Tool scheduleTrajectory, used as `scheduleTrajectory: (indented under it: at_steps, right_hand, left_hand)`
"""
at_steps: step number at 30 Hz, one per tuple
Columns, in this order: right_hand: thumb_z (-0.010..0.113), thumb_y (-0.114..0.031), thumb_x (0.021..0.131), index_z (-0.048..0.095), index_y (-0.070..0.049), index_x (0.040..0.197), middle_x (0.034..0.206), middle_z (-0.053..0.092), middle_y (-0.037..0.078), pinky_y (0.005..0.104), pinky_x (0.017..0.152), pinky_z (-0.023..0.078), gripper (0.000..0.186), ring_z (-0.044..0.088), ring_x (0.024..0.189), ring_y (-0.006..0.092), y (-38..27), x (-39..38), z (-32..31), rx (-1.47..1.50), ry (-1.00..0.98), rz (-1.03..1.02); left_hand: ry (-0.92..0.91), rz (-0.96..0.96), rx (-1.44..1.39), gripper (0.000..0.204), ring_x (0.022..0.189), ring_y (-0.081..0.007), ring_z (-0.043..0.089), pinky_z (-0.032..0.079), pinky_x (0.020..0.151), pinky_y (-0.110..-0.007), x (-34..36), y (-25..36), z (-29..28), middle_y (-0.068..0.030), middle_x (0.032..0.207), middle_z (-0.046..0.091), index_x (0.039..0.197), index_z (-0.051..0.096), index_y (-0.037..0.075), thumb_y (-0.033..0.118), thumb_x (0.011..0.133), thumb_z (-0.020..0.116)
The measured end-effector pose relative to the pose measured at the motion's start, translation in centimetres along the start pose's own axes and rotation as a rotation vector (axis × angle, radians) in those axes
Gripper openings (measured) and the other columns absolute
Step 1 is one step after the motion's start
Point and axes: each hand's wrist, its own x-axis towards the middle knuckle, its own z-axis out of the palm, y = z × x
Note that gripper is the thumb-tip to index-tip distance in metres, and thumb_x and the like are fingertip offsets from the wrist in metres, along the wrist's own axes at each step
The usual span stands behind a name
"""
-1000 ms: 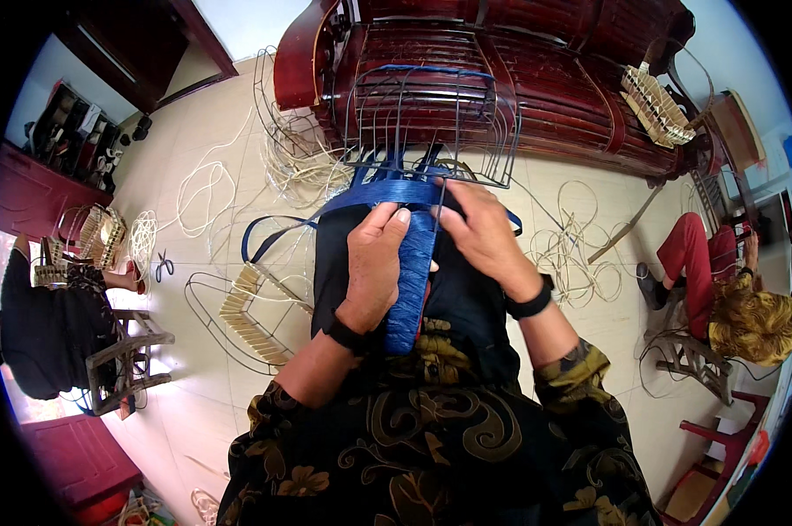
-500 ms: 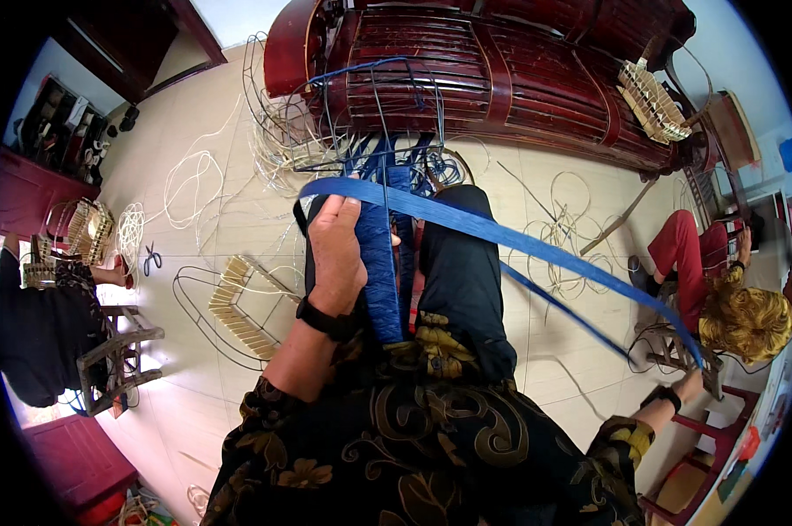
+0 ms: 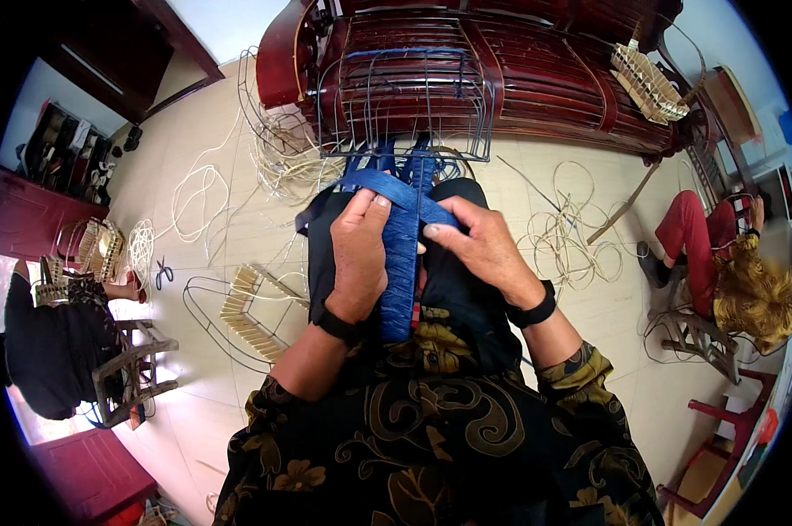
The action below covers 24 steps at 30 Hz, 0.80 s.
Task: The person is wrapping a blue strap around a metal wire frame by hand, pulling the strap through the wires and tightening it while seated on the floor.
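Note:
A wire basket frame (image 3: 405, 53) stands up between my knees and the bench, with a blue woven panel (image 3: 399, 298) running from it toward my lap. A flat blue strip (image 3: 383, 185) crosses the panel near its far end. My left hand (image 3: 358, 250) is closed on the strip at the panel's left edge, thumb on top. My right hand (image 3: 488, 245) pinches the strip just right of the panel, thumb and fingers together. Several blue strips bunch behind the panel under the frame. The undersides of both hands are hidden.
A dark red slatted bench (image 3: 554, 79) stands ahead, with a pale woven basket (image 3: 646, 83) on it. Coiled pale strands (image 3: 576, 254), scissors (image 3: 164, 273) and a partly wrapped frame (image 3: 251, 311) lie on the floor. Seated people are at left (image 3: 58, 342) and right (image 3: 751, 289).
My right hand has come back from far out at the right to the panel, and the strip's long stretched length is drawn in. My left hand keeps its hold; the frame has shifted slightly right.

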Motion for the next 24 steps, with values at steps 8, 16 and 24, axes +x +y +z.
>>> scheduleTrajectory:
  at_steps: [8, 16, 24]
  right_hand:
    - [0.054, -0.034, 0.096, 0.069, -0.003, 0.108, 0.091, 0.062, 0.009, 0.0350, 0.070, 0.046, 0.036, 0.059, 0.082, 0.0239, 10.2, -21.1, -25.7, -0.525, 0.723, 0.373]
    - [0.060, -0.033, 0.090, 0.070, -0.006, 0.111, 0.106, 0.070, 0.016, 0.0395, 0.081, 0.051, 0.035, 0.065, 0.093, 0.0310, 6.3, -40.5, -38.6, -1.328, 1.374, 1.098]
    - [0.065, -0.024, 0.091, 0.064, -0.006, 0.121, 0.114, 0.067, 0.013, 0.0325, 0.085, 0.051, 0.035, 0.065, 0.097, 0.0227, 5.1, -7.2, -14.3, -0.430, 0.409, 0.185]
  left_hand:
    - [0.064, -0.012, -0.026, 0.026, 0.063, -0.0153, 0.065, 0.060, 0.053, -0.033, 0.9, 0.3, -2.0, -0.0087, 0.085, 0.066, 0.119, 0.058, -0.003, 0.010, 0.101, 0.044]
    - [0.102, 0.037, -0.007, 0.043, 0.067, -0.0136, 0.063, 0.060, 0.057, -0.032, 1.2, -0.2, -2.7, -0.0061, 0.086, 0.063, 0.142, 0.043, -0.002, 0.012, 0.101, 0.043]
    - [0.053, 0.030, -0.004, 0.037, 0.062, -0.0163, 0.066, 0.059, 0.055, -0.032, -0.1, 0.3, -1.2, -0.0092, 0.085, 0.066, 0.136, 0.048, -0.002, 0.011, 0.102, 0.044]
